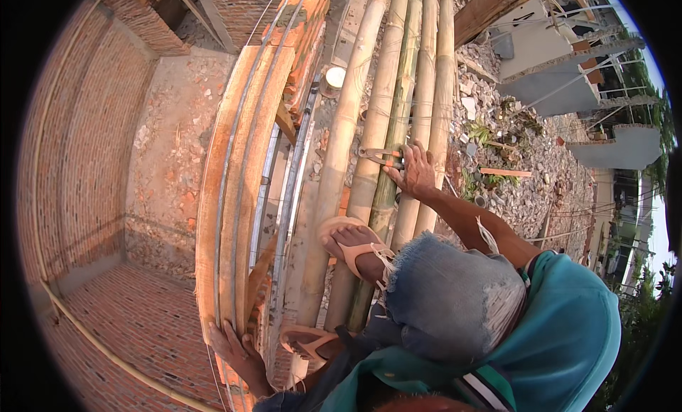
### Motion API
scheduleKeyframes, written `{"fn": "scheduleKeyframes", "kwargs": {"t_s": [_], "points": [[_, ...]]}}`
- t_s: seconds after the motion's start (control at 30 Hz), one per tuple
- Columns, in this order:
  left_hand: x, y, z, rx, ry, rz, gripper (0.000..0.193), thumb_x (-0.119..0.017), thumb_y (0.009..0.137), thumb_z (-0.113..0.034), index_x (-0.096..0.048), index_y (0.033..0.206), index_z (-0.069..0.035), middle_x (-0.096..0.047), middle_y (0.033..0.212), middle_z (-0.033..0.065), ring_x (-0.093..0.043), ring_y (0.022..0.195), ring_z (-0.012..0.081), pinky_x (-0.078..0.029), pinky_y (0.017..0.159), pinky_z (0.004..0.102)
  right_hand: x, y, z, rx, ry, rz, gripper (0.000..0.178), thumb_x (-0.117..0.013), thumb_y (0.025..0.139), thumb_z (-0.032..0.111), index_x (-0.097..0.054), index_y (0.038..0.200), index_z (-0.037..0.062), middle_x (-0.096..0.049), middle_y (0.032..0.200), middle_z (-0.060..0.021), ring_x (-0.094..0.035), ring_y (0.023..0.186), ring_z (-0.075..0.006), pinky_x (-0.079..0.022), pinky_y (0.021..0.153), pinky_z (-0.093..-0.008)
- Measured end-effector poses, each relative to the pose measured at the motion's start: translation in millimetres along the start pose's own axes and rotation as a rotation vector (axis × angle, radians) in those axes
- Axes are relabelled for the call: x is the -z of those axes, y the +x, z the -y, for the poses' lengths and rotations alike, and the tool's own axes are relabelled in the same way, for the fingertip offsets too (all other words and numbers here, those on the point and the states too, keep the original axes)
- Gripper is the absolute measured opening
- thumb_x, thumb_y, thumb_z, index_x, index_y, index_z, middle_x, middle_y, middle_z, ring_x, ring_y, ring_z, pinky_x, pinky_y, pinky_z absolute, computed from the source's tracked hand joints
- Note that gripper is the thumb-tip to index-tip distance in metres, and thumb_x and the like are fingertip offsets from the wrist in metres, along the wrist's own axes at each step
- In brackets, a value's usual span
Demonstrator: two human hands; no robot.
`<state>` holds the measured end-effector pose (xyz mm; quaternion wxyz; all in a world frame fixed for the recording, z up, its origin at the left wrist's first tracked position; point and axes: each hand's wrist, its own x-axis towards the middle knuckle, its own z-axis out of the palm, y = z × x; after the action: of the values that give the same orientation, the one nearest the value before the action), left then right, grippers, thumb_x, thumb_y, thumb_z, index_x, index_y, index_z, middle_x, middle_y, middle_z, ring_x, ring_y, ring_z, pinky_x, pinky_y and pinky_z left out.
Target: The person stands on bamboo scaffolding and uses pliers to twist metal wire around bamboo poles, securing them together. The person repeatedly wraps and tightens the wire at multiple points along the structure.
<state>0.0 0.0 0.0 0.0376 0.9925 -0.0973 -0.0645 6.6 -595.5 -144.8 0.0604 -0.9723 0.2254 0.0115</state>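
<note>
Two grey rods (223,170) lie along the timber boards (268,121), ahead of the left hand (238,351), which rests spread there, clasping nothing; laying looks done, fastening I can't tell. Over to the right, just left of the right hand (415,172), pincers (376,156) reach across the bamboo poles (347,121): handles in its grasp, head pointing left, long axis crosswise, biting nothing, so any work with them looks left to do.
</note>
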Motion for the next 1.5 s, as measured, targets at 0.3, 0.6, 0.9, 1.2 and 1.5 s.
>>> {"fn": "scheduleKeyframes", "kwargs": {"t_s": [0.3, 0.6, 0.9, 1.2, 1.5], "points": [[44.4, -10.3, 21.2, 0.0, -0.093, 0.179, 0.055, -0.042, 0.111, -0.041, -0.047, 0.151, -0.004, -0.028, 0.163, 0.0267, -0.029, 0.151, 0.0426, -0.032, 0.119, 0.0546, 6.2, -18.9, 5.1, 0.061, 0.049, -0.116, 0.074, -0.068, 0.089, 0.061, -0.053, 0.136, 0.0047, -0.057, 0.129, -0.0181, -0.04, 0.144, -0.0374, -0.032, 0.111, -0.0594], [40.4, 23.5, -16.5, -0.108, -0.088, 0.149, 0.058, -0.042, 0.111, -0.036, -0.035, 0.157, -0.002, -0.026, 0.165, 0.0253, -0.027, 0.153, 0.0382, -0.027, 0.122, 0.0505, 8.4, -4.9, 3.9, 0.039, 0.021, -0.002, 0.082, -0.067, 0.087, 0.066, -0.051, 0.141, 0.0056, -0.053, 0.134, -0.018, -0.036, 0.144, -0.0362, -0.025, 0.113, -0.064], [123.6, -27.0, -26.3, -0.008, -0.105, 0.258, 0.061, -0.043, 0.11, -0.035, -0.029, 0.159, -0.001, -0.025, 0.165, 0.0245, -0.026, 0.153, 0.0371, -0.025, 0.123, 0.0489, 31.9, 10.5, -0.9, -0.005, 0.137, 0.2, 0.074, -0.069, 0.092, 0.05, -0.042, 0.144, 0.0034, -0.045, 0.145, -0.0205, -0.033, 0.146, -0.0388, -0.028, 0.114, -0.0582], [240.7, -89.2, -74.4, 0.209, -0.256, 0.537, 0.064, -0.045, 0.11, -0.034, -0.023, 0.16, 0.0, -0.024, 0.166, 0.0237, -0.025, 0.154, 0.036, -0.023, 0.123, 0.0473, 60.6, 12.6, 27.4, 0.021, 0.09, 0.429, 0.056, -0.053, 0.103, 0.039, -0.046, 0.141, -0.0015, -0.058, 0.122, -0.023, -0.059, 0.116, -0.0399, -0.047, 0.097, -0.0545], [389.2, -59.7, -162.2, 0.551, -0.709, 0.773, 0.068, -0.046, 0.109, -0.033, -0.017, 0.162, 0.001, -0.023, 0.167, 0.0228, -0.024, 0.154, 0.0349, -0.021, 0.124, 0.0457, 254.9, -95.9, 43.6, -0.72, 0.683, 0.694, 0.063, -0.072, 0.091, 0.056, -0.061, 0.119, 0.0009, -0.069, 0.105, -0.0275, -0.069, 0.103, -0.0432, -0.053, 0.087, -0.0501]]}}
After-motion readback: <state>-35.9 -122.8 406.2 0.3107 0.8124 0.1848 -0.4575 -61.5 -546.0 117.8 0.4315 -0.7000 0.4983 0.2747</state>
